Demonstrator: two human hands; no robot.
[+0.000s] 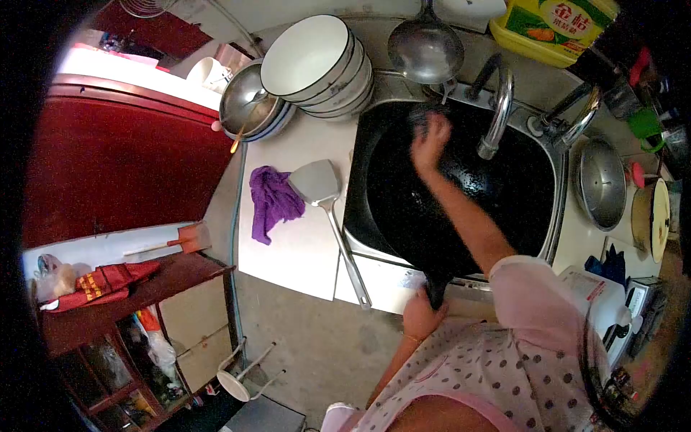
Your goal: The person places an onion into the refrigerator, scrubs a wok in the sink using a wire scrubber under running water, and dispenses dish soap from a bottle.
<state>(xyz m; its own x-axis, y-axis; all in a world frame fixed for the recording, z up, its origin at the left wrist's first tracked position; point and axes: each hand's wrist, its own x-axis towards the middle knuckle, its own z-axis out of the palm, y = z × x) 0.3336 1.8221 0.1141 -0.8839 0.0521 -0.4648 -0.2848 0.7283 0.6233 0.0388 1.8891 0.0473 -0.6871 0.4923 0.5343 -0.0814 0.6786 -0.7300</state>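
A large black wok [461,209] lies in the sink [558,216], its inside wet and shiny. Its handle points toward my body, and my left hand [423,315] is wrapped round it at the sink's front edge. Inside the wok, near its far left side, my right hand [432,140] presses on a dark, blurred thing that I cannot make out. The chrome faucet [497,115] hangs over the wok's right part. On the counter left of the sink lie a metal spatula [335,209] and a purple cloth [273,200].
Stacked white bowls [309,57] and metal bowls [248,101] stand at the back left. A ladle [426,50] lies behind the sink. To the right are a metal basin [602,183] and a white jug [590,291]. A stool [234,385] stands on the floor.
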